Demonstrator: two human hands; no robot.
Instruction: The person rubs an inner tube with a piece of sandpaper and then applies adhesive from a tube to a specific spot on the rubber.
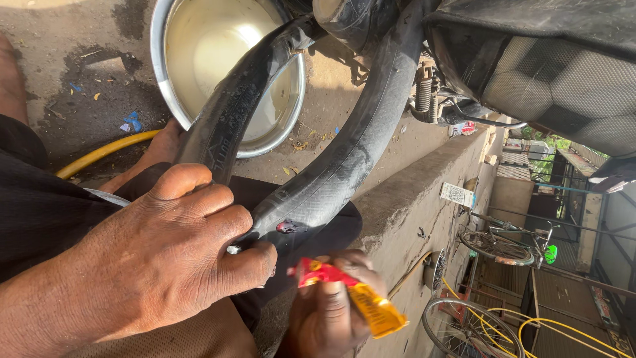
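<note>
My left hand (159, 258) grips a black rubber inner tube (344, 159) and pinches it flat between thumb and fingers. The tube loops up and away from that hand toward the top of the view. A small pinkish spot (286, 226) shows on the tube just beside my fingertips. My right hand (328, 321), low in the middle, holds a small red and yellow squeeze tube (361, 301). Its red end points at the pinched part of the inner tube.
A round metal basin (157, 66) with cloudy water stands on the stained concrete ground behind the tube. A yellow hose (99, 154) lies at the left. A vehicle's seat and spring (424, 89) are at the top right. A bicycle (507, 242) and loose wheel rims (464, 328) stand at the right.
</note>
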